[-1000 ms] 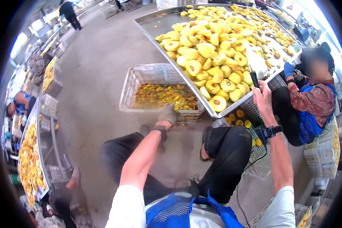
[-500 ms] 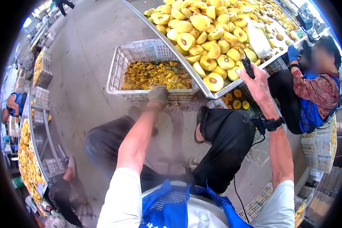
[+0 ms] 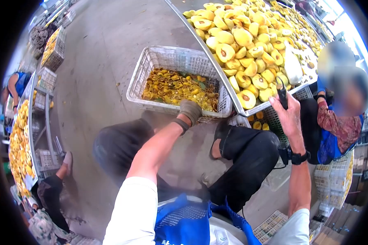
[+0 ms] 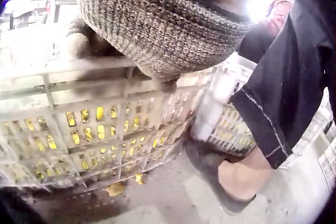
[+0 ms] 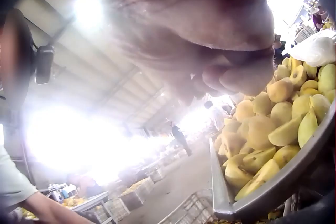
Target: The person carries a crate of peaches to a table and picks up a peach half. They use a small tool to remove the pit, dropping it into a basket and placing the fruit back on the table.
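Note:
My left hand (image 3: 190,111), in a grey-brown knitted glove, grips the near rim of a white plastic crate (image 3: 135,87) holding yellow-brown fruit scraps (image 3: 171,86). In the left wrist view the gloved hand (image 4: 163,29) lies over the crate's rim, fingertips curled on its outer side (image 4: 94,124). My bare right hand (image 3: 289,116) holds a black-handled tool (image 3: 282,96) with a thin curved metal end, by the corner of a metal tray (image 3: 243,111). Halved yellow fruit (image 3: 246,99) is heaped on that tray. The right wrist view shows the hand (image 5: 199,29) curled beside the fruit (image 5: 257,132).
A white bag (image 3: 292,67) lies on the fruit. A seated person (image 3: 341,122) is at the right, near stacked crates (image 3: 334,179). Another fruit-laden table (image 3: 32,134) stands at the left with people around it. Under the tray is a crate with fruit halves (image 3: 257,124).
The view has shifted, so the crate and tray sit farther right than half a second ago. My left hand stays on the crate's rim and my right hand keeps the tool.

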Demonstrator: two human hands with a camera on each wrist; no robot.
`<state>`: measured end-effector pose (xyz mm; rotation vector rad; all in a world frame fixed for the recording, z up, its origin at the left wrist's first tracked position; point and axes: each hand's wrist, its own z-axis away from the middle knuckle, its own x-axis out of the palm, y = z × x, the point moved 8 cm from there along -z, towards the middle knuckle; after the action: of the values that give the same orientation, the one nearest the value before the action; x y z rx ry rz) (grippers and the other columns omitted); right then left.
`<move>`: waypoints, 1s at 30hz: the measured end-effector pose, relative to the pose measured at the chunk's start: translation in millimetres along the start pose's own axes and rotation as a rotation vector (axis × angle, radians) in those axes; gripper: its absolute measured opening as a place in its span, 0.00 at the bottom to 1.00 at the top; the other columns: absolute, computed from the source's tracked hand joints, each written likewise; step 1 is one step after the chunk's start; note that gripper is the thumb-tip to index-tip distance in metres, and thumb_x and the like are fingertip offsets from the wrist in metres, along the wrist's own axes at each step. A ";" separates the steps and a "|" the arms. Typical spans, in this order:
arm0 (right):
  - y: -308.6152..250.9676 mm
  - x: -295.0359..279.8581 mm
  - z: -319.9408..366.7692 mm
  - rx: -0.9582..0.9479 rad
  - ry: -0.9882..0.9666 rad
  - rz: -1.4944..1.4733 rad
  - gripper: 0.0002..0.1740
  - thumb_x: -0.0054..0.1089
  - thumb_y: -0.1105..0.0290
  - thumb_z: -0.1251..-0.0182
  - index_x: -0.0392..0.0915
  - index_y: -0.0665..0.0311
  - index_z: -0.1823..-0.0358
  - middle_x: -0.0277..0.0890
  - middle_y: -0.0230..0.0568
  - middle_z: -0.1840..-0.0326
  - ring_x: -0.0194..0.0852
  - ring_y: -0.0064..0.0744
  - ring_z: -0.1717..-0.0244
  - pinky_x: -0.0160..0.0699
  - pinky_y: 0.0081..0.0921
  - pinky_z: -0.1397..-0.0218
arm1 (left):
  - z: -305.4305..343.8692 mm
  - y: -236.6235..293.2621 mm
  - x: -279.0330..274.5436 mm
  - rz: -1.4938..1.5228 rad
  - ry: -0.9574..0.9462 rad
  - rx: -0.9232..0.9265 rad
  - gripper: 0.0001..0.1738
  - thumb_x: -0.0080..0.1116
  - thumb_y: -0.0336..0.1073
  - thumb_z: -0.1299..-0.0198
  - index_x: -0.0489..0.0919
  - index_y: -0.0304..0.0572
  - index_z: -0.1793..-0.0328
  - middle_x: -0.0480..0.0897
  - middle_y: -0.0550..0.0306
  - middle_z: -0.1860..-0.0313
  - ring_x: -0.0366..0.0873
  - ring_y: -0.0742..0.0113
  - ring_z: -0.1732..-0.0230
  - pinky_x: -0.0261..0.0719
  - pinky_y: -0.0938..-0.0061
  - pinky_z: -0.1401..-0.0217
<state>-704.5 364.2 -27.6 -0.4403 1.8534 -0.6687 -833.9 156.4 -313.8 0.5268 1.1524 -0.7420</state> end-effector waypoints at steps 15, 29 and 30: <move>71.3 -19.9 28.9 0.284 0.031 0.123 0.12 0.69 0.68 0.31 0.74 0.66 0.66 0.67 0.26 0.73 0.62 0.18 0.69 0.67 0.25 0.65 | -99.8 -13.9 -7.4 0.306 0.244 -0.233 0.10 0.62 0.37 0.40 0.90 0.57 0.55 0.91 0.56 0.56 0.89 0.54 0.50 0.82 0.56 0.51; 49.6 -13.5 21.2 0.181 0.028 -0.009 0.11 0.70 0.69 0.31 0.76 0.66 0.64 0.70 0.25 0.74 0.63 0.15 0.71 0.68 0.21 0.66 | -25.5 -106.0 4.4 0.333 0.263 -0.316 0.18 0.65 0.52 0.37 0.89 0.46 0.60 0.89 0.46 0.63 0.89 0.46 0.58 0.85 0.53 0.57; 47.4 -15.1 22.0 0.190 0.025 -0.012 0.11 0.70 0.69 0.30 0.76 0.66 0.64 0.71 0.26 0.75 0.64 0.15 0.71 0.68 0.21 0.66 | -27.1 -101.9 0.1 0.263 0.276 -0.304 0.15 0.64 0.49 0.37 0.89 0.47 0.61 0.89 0.47 0.64 0.89 0.47 0.58 0.85 0.54 0.57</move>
<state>-677.9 404.5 -52.7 -0.3200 1.7918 -0.8525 -927.6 108.9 -323.0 0.5204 1.3907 -0.2636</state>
